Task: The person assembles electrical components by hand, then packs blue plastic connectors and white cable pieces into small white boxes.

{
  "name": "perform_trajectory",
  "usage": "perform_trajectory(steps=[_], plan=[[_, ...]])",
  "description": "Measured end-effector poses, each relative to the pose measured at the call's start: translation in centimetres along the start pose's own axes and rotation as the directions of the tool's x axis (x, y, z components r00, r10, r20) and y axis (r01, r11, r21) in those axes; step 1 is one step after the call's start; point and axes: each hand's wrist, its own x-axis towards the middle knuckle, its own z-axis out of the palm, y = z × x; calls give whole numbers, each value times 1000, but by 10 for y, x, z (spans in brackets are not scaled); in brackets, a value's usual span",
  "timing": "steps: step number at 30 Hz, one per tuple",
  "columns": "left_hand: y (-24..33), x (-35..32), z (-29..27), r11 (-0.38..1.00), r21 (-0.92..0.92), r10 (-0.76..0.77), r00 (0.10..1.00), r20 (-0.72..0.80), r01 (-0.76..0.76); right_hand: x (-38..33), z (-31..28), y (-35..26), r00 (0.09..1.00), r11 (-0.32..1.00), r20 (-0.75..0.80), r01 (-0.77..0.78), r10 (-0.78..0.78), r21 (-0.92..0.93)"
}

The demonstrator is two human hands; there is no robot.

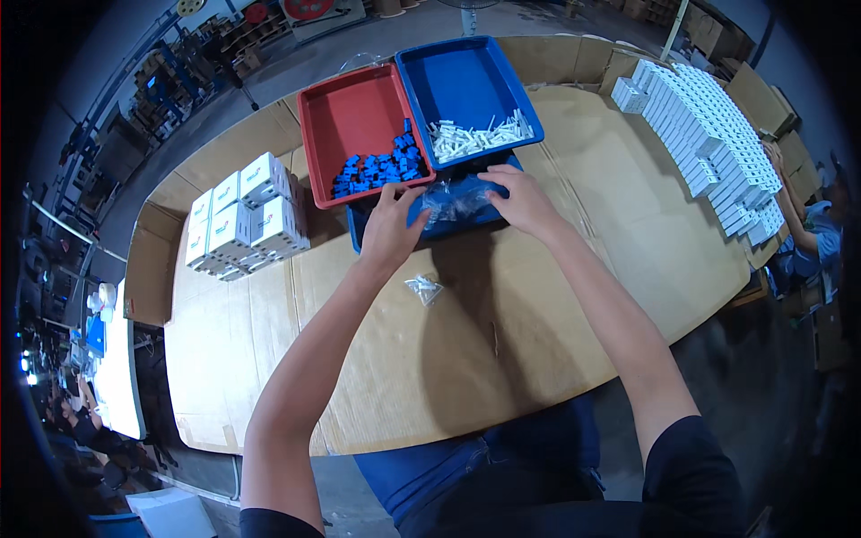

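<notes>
Both my hands reach over a low blue tray (359, 226) that holds clear plastic bags (457, 201). At the tray's left side is my left hand (391, 229), its thumb and fingers apart beside the bags, with the fingertips close to the red tray's front rim. My right hand (522, 203) curves in from the other side, thumb and fingers apart, at the edge of the bags. Whether either hand touches the film cannot be made out. Nearer me on the cardboard lies a small clear bag with white pieces (424, 289).
A red tray (352, 109) holds blue parts (381, 170); a blue tray (459, 79) beside it holds white plugs (480, 136). White boxes (235, 220) are stacked left, and rows of small white boxes (708, 134) stand far right. Another person's arm (798, 211) is beyond the right edge.
</notes>
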Motion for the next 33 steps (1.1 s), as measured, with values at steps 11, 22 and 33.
perform_trajectory(steps=[11,22,33], plan=[[10,-117,-29,969,-171,216,951,223,-180,-107,8,-89,977,954,177,-163,120,252],[39,-133,6,759,-583,-206,957,205,289,-128,35,-102,939,806,236,-336,249,487],[97,-147,6,111,-949,-632,758,162,296,-146,46,-141,674,-64,627,-660,391,749]])
